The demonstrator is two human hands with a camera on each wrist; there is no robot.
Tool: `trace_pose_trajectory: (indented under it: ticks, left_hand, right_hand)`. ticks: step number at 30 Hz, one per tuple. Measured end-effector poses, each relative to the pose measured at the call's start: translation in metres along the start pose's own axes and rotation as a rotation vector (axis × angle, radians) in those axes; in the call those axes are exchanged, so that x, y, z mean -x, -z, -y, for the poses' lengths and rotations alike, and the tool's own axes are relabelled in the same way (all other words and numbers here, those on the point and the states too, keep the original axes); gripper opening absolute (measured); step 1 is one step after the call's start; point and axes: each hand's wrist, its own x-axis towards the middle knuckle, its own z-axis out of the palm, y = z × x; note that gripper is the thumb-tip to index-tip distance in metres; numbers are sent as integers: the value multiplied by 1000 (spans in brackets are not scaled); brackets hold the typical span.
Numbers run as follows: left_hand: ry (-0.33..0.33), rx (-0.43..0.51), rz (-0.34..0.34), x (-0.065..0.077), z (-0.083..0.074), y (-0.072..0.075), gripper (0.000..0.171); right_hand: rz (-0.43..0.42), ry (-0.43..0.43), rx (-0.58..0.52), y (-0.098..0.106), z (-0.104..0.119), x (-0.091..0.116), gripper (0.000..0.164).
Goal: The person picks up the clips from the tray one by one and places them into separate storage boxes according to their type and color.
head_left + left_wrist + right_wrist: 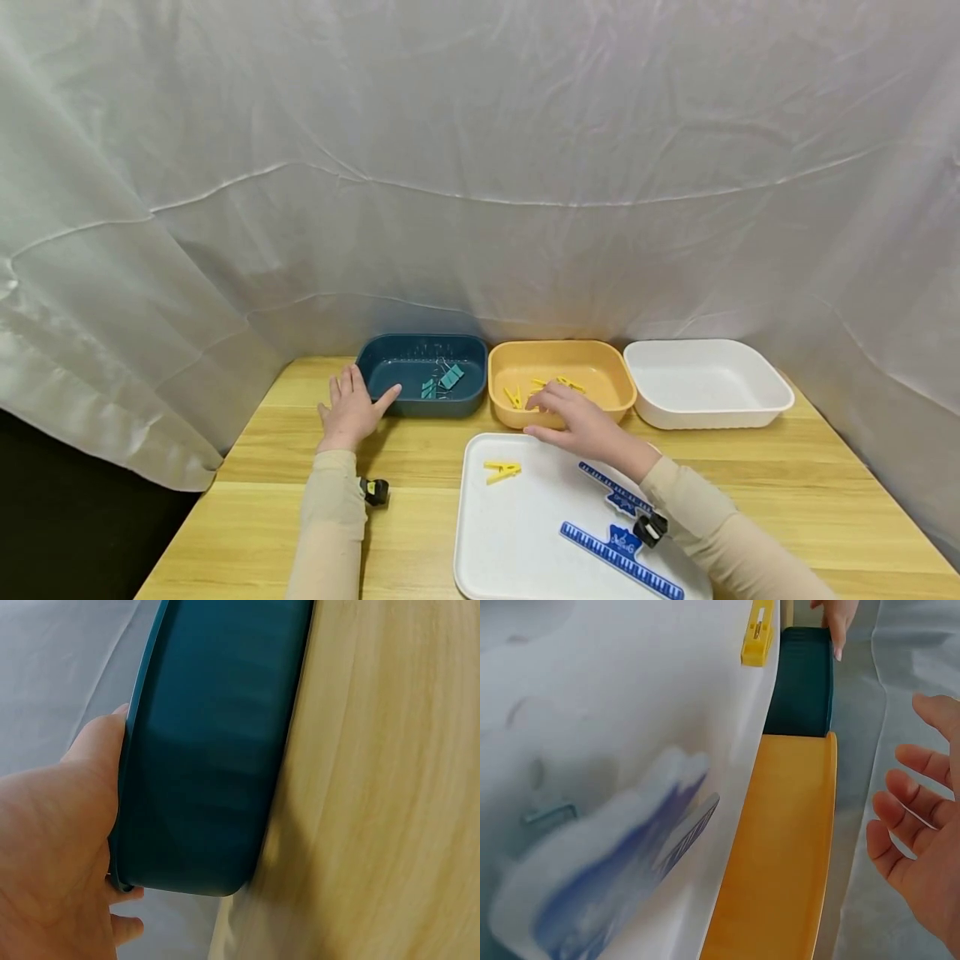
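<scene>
Wood table (810, 467), w/ blue bin (420, 406), orange bin (502, 358), white bin (708, 383), white tray (517, 533)

teal bin (420, 400), orange bin (562, 367), white tray (517, 533)

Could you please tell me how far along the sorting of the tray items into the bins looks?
Partly done. Teal clips lie in the blue bin and yellow pegs in the orange bin. In hand: the right hand hovers open over the orange bin; the left hand rests against the blue bin. Left: a yellow peg and two blue rulers on the tray; the white bin looks empty.
</scene>
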Motion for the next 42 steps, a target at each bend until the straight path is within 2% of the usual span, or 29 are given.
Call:
trace_pose_trajectory:
  ticks: [4,9,14,18,22,34,42]
  left_hand:
    - [-43,-38,-29,-1,0,-1,103]
    - [-88,-37,-48,-2,-2,-1,94]
    - [-135,-21,-92,-3,-5,-3,92]
    - [-157,-17,-100,-3,-6,-6,91]
    - [-162,-29,-83,-2,-6,-9,87]
    - [-160,-6,-45,-2,-6,-11,82]
    - [-157,-13,-48,-4,-5,-13,82]
  right_hand:
    - [41,2,-12,1,3,0,37]
    - [104,29,-2,0,5,1,36]
    - [177,69,2,-3,6,1,35]
    - [231,63,-18,-4,8,1,37]
    - [283,56,-37,-5,8,0,40]
    - [375,13,12,-14,8,0,38]
    - [423,48,83,-23,11,-4,37]
